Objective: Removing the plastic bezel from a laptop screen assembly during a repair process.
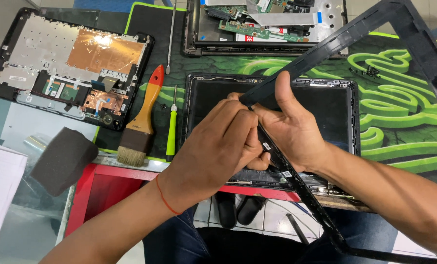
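Observation:
Both my hands grip a black plastic screen bezel frame [375, 27], lifted and tilted above a laptop screen panel [336, 105] lying flat on the mat. My left hand [213, 146] closes on the frame's corner from the left, fingers curled. My right hand [289, 124] holds the same corner, thumb pressed on the frame's upper bar. The frame's long side runs down toward my lap, and its other bar rises to the upper right.
An opened laptop base [67, 63] with copper foil lies upper left. A paint brush [142, 120], a green screwdriver [172, 129] and a metal pry tool [171, 39] lie on the green-patterned mat [404, 112]. Another opened laptop [267, 24] sits at the back; a dark foam block [64, 159] at left.

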